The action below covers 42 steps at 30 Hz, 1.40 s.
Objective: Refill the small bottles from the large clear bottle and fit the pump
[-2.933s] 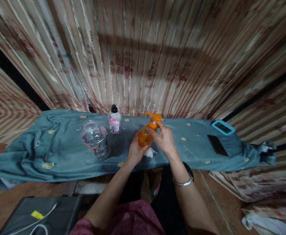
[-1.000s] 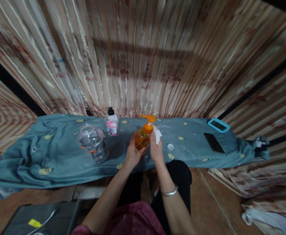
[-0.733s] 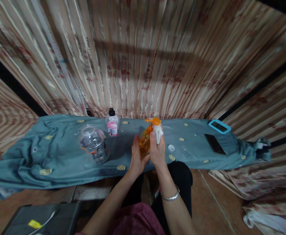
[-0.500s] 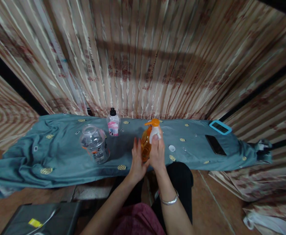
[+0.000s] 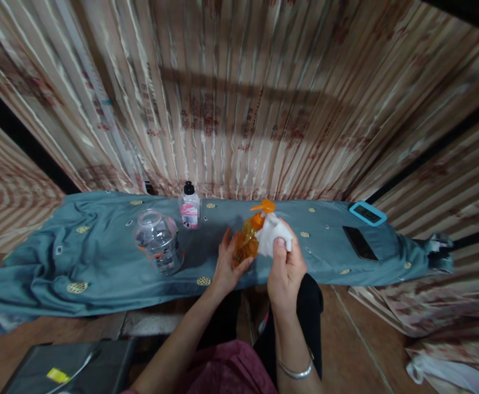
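An orange pump bottle (image 5: 248, 242) with an orange dispenser head is tilted above the teal cloth-covered bench (image 5: 99, 257). My left hand (image 5: 228, 264) holds the bottle's body from the left side. My right hand (image 5: 286, 267) grips a crumpled white tissue (image 5: 271, 236) and presses it against the bottle's right side, just below the pump.
A clear plastic jar (image 5: 159, 241) lies tilted left of my hands. A small bottle with a black cap and pink label (image 5: 190, 206) stands behind it. A black phone (image 5: 358, 243) and a blue-framed device (image 5: 368, 213) lie at the right. Striped curtains hang behind.
My right hand picked up the tissue, wiped the bottle's neck, then pulled back toward me and to the right, tissue still on the bottle. The small white cap on the cloth is now hidden behind it.
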Each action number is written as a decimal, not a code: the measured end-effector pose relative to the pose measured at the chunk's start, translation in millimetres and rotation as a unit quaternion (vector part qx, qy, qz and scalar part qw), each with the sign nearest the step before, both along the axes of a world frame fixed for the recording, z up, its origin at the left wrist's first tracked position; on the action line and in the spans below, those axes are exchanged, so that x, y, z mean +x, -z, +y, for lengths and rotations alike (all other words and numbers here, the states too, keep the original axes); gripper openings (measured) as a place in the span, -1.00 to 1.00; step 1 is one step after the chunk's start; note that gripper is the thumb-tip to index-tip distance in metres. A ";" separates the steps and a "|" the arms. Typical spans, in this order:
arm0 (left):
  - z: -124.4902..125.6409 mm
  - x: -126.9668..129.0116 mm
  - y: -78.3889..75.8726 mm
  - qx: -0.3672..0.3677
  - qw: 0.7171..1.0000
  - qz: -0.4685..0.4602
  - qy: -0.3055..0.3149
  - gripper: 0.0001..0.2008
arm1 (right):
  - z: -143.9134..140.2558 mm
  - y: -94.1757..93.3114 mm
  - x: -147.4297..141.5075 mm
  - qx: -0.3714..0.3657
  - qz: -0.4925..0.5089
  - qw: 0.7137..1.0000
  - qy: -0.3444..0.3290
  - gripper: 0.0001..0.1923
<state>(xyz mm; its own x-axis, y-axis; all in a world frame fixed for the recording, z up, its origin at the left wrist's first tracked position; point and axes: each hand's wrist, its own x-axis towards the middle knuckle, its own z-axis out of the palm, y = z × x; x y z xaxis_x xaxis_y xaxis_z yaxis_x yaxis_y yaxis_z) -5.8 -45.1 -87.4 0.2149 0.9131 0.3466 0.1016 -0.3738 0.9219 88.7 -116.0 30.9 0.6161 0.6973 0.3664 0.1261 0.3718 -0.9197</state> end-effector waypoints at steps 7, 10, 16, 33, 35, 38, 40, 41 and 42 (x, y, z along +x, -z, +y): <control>-1.3 6.1 -10.1 -0.053 0.997 -0.028 0.044 -0.47 | 16.6 -9.9 -31.8 0.017 0.234 0.961 -0.143 -0.65; -4.2 4.1 -17.9 -0.032 0.999 -0.013 0.029 -0.51 | 22.1 -17.8 -35.4 0.048 0.250 0.955 -0.149 -0.67; -4.0 -0.7 -14.5 -0.039 0.999 -0.013 0.011 -0.46 | 0.0 -9.1 -25.1 0.050 0.166 0.979 -0.105 -0.69; -15.5 3.5 15.9 0.012 0.999 -0.029 0.028 -0.22 | 20.7 31.7 -4.6 -0.005 -0.277 0.959 0.052 -0.59; -13.6 0.8 16.0 -0.017 0.999 -0.029 0.032 -0.15 | 23.2 32.6 -0.3 -0.002 -0.265 0.959 0.098 -0.65; 3.9 -1.6 4.2 -0.072 0.996 -0.057 0.012 -0.22 | 25.1 33.3 9.4 -0.003 -0.253 0.958 0.136 -0.50; 23.5 2.3 -12.2 -0.108 0.989 -0.101 0.000 -0.31 | 28.2 33.9 15.0 -0.015 -0.258 0.956 0.141 -0.28; 34.0 6.5 -22.0 -0.118 0.986 -0.119 0.005 -0.34 | 30.8 34.2 17.0 -0.023 -0.266 0.954 0.137 -0.19; 43.9 11.8 -32.0 -0.131 0.983 -0.129 0.020 -0.35 | 33.8 34.6 18.4 -0.033 -0.276 0.952 0.133 -0.13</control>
